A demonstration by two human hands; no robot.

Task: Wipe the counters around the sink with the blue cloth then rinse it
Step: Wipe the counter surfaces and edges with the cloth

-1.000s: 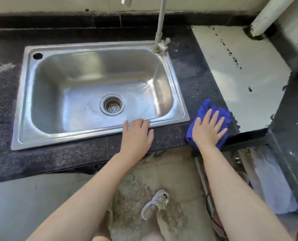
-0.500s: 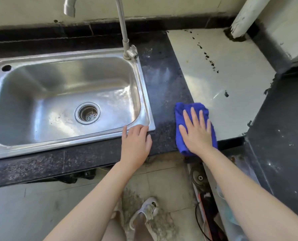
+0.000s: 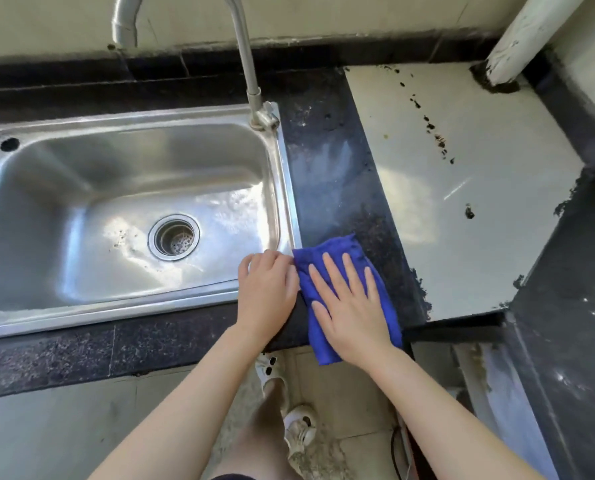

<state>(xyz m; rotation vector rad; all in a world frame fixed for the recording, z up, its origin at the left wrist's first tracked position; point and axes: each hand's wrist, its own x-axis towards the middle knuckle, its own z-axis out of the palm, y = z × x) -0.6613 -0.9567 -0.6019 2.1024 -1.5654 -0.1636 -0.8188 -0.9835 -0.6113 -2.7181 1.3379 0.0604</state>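
The blue cloth [image 3: 337, 258] lies flat on the dark speckled counter [image 3: 334, 188] just right of the steel sink [image 3: 282, 188], its lower end hanging over the front edge. My right hand [image 3: 351, 306] presses down on the cloth with fingers spread. My left hand [image 3: 266, 292] rests palm down on the sink's front right corner, fingers together, touching the cloth's left edge and holding nothing. The sink basin holds only its drain strainer [image 3: 173, 237].
A curved tap [image 3: 244, 53] rises from the sink's back right corner. A pale, stained panel [image 3: 462, 188] lies right of the dark strip, with a white pipe [image 3: 524, 32] at its far corner. A darker raised counter [image 3: 573, 265] stands at the right. My feet in sandals [image 3: 299, 431] are below.
My right hand has slid the cloth leftward along the counter, from beside the pale panel to the sink's edge, next to my left hand. The camera has moved closer.
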